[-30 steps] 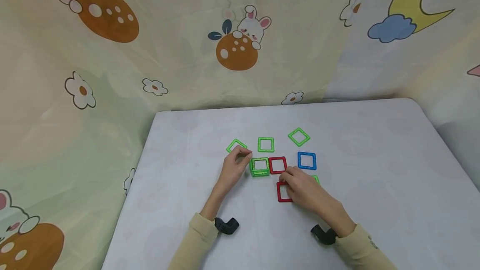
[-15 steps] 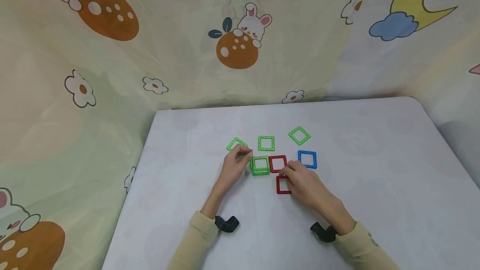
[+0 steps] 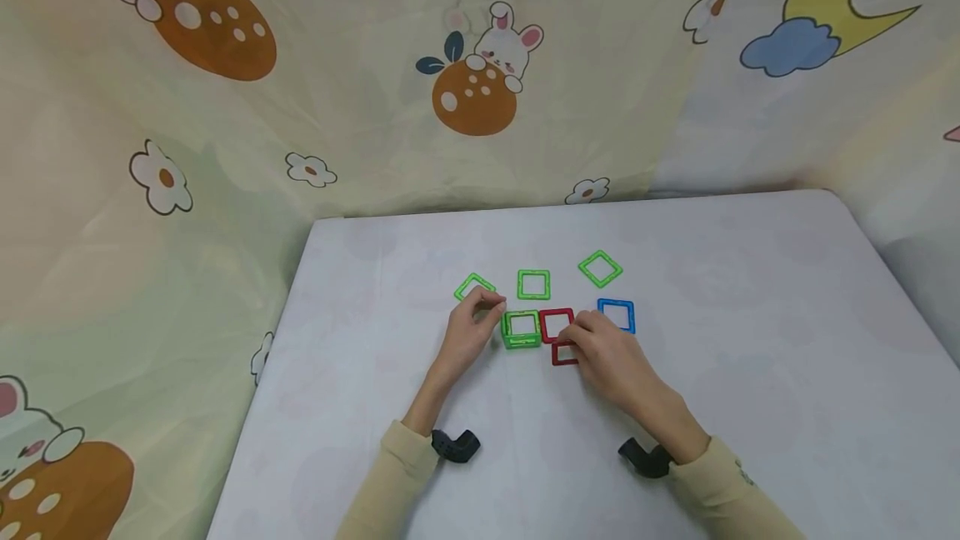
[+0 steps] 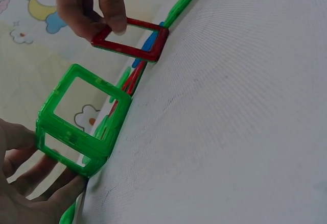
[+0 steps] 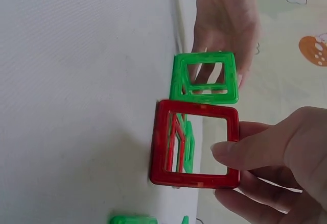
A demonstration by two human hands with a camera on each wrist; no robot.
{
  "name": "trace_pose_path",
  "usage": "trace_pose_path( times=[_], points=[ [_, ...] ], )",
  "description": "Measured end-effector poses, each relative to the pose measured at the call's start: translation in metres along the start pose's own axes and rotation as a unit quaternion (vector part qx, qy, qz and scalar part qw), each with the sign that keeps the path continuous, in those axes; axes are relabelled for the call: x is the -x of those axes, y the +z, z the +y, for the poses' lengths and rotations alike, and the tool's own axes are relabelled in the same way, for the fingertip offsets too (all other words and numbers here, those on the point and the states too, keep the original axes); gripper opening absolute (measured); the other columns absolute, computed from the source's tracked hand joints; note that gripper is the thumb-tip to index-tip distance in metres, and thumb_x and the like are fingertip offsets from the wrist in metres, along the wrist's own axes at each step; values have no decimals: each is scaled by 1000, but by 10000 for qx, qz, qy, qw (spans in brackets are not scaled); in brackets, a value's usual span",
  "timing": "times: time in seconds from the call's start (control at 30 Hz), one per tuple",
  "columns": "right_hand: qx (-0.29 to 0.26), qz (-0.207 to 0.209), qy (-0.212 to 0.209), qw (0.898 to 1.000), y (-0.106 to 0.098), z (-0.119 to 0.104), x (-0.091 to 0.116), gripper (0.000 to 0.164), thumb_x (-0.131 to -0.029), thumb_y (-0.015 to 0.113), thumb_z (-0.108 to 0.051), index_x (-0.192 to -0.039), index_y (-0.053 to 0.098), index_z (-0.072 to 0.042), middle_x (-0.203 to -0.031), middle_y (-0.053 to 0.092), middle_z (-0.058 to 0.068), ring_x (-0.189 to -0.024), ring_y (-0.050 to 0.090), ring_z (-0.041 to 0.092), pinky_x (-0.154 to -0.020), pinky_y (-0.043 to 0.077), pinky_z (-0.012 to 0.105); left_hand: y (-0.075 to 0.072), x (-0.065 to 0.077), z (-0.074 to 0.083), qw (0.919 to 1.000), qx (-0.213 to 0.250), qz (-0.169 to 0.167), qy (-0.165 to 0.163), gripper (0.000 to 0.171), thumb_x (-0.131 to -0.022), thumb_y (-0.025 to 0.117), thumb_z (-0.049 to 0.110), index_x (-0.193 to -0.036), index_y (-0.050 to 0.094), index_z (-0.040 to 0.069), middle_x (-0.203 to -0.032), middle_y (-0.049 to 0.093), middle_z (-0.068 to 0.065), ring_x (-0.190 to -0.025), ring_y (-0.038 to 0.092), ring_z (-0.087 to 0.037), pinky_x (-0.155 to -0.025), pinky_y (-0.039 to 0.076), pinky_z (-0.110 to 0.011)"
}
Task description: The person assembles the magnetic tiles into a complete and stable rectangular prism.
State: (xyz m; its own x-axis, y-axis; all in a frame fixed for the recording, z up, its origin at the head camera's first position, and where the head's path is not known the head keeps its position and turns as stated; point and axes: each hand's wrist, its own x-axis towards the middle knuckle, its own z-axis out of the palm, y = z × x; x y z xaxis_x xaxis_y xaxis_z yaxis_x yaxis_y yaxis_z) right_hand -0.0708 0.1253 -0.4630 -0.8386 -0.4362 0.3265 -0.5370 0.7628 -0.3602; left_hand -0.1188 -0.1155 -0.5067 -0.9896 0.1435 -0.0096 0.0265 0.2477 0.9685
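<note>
My left hand [image 3: 471, 327] is at the left side of a green open-framed cube of magnetic tiles [image 3: 521, 329]. In the left wrist view, the fingers grip the cube [image 4: 76, 127] at its upper corner and far side. My right hand [image 3: 611, 357] pinches a red square magnetic tile [image 3: 564, 355] between thumb and fingers. The right wrist view shows this red tile [image 5: 195, 179] standing upright, its lower edge at or near the table, close to the cube [image 5: 230, 76]. Another red square tile [image 3: 557, 312] lies flat, right of the cube, partly behind my right hand.
Behind the hands, green square tiles [image 3: 534, 284] [image 3: 600, 268] lie flat on the white table [image 3: 750, 340]. A further green tile [image 3: 474, 277] is partly covered by my left hand. A blue square tile [image 3: 617, 303] lies beyond my right hand. Printed cloth [image 3: 360, 90] hangs behind.
My right hand has moved away from me with the red tile, closer to the flat red tile and the cube. The left hand stays in place at the cube.
</note>
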Motion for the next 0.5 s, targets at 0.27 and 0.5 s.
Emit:
trace_pose_path(
  times=[0.27,0.5],
  points=[
    [-226,246,-67,9994,1,2,-3,19,-78,86,2,-93,80,-9,-87,68,3,-82,61,18,-75,59,35,1,0,1,10000,61,-8,-28,23,-103,64,21,-118,64,4,-122,66,-9,-122,62,-22,-109,49,-46],
    [-213,340,-136,9991,2,3,-6,19,-78,86,3,-91,79,-9,-86,68,3,-80,62,19,-73,58,35,1,0,2,9997,202,-7,-142,24,-103,64,20,-119,63,2,-125,65,-14,-124,60,-25,-111,47,-50]
  ],
)
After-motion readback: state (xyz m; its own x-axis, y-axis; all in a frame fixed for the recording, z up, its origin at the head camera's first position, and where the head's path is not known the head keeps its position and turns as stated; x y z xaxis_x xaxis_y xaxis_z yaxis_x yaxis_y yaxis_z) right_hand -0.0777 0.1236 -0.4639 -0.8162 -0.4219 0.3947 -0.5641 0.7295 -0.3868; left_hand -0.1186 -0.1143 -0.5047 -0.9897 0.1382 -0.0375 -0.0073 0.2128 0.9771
